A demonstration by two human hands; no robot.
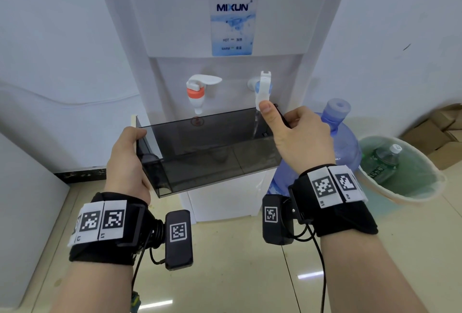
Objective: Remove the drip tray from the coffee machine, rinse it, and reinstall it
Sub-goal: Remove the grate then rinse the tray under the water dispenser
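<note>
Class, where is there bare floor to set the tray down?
Bare tiled floor lies before the water dispenser, between the forearms. The right is crowded: blue water jug, then lined bin, then cardboard boxes.

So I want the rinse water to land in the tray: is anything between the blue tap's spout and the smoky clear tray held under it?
Nothing visible. Water falls from the blue tap straight into the open smoky transparent plastic tray. The right hand presses the tap's white lever beside the stream; the left hand grips the tray's left end.

Smoky clear drip tray [212,152] held under running blue tap.
</note>
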